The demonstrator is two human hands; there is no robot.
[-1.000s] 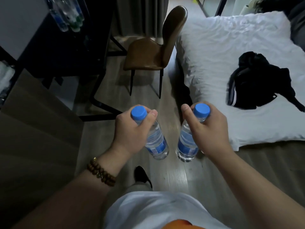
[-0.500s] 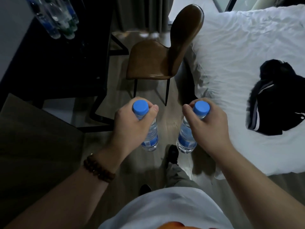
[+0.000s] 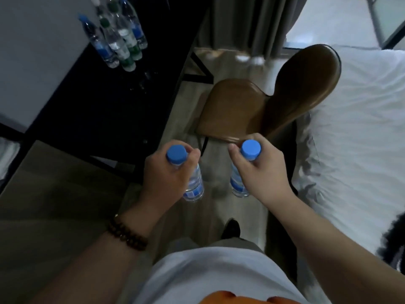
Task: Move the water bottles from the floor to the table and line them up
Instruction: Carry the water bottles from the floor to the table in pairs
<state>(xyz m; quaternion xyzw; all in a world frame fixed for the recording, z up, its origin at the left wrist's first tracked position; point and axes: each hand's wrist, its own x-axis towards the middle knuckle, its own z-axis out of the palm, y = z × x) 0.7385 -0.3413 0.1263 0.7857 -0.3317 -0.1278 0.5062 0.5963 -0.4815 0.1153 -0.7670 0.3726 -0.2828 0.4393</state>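
Above the floor (image 3: 219, 207), left hand (image 3: 166, 172) curls fingers (image 3: 193, 153) round left bottle (image 3: 194, 185) at its neck, right hand (image 3: 263, 170) likewise round right bottle (image 3: 237, 183); both likely light, smooth; necks hold best.

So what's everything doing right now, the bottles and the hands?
Left hand: grips the left bottle by its neck.
Right hand: grips the right bottle by its neck.
Left bottle: capped, upright, in the air.
Right bottle: capped, upright, in the air.
Table bottles: standing close together.
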